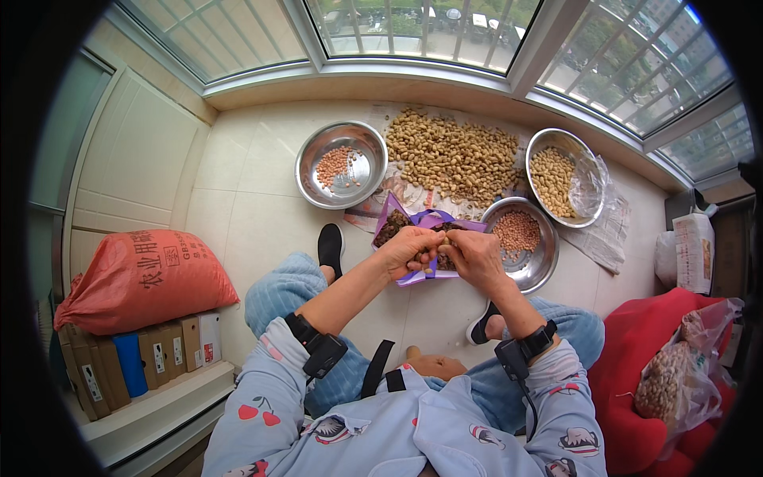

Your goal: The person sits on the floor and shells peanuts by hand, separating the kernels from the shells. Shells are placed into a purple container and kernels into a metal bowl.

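My left hand (415, 250) and my right hand (477, 253) meet over a purple bag (473, 225) that holds dark brown shells. Between the fingertips of both hands is an unshelled peanut (446, 241); the curled fingers of my left hand hold more peanuts. Just right of the bag stands a steel basin with shelled pink peanuts (517, 232). Another steel basin (305, 179) at the upper left holds shelled peanuts too. Unshelled peanuts (453, 152) lie heaped on newspaper beyond the bag. A third steel basin (532, 141) holds unshelled peanuts and a clear plastic bag (590, 186).
At the left a red woven sack (149, 280) rests on cardboard boxes (107, 369). To the right, a plastic bag of peanuts (661, 381) lies on red fabric (626, 358). My shoes (330, 247) flank the purple bag. A low wall and windows bound the far side.
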Tool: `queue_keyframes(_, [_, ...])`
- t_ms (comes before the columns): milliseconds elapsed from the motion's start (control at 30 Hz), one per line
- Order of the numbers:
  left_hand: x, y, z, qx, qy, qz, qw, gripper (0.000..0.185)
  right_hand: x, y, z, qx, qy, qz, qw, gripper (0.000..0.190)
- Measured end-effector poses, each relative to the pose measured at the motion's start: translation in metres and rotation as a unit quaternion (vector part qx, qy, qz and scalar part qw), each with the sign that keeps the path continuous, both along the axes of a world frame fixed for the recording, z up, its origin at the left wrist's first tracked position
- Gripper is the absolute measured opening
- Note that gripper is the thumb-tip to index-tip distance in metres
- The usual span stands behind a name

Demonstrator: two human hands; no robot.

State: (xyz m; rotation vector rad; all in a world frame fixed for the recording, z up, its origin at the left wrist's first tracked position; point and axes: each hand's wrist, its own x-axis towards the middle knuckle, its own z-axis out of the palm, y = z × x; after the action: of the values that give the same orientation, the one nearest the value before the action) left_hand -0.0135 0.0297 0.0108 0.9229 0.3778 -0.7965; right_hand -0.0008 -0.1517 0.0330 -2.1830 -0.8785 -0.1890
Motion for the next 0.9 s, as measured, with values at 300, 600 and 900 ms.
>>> queue_keyframes(300, [-0.003,-0.003,-0.003,-0.067,-0.011,0.000,0.998,0.022,-0.004,0.003,0.001,0.017,-0.006,-0.016,1.000,0.006])
queue_keyframes(600, [-0.006,-0.009,-0.007,-0.104,-0.025,0.047,0.993,0.019,-0.010,0.011,-0.013,0.203,0.195,-0.064,0.957,0.007])
queue_keyframes(900, [-0.004,-0.007,-0.003,-0.114,-0.030,0.048,0.992,0.022,-0.009,0.007,-0.015,0.316,0.401,-0.073,0.857,0.014])
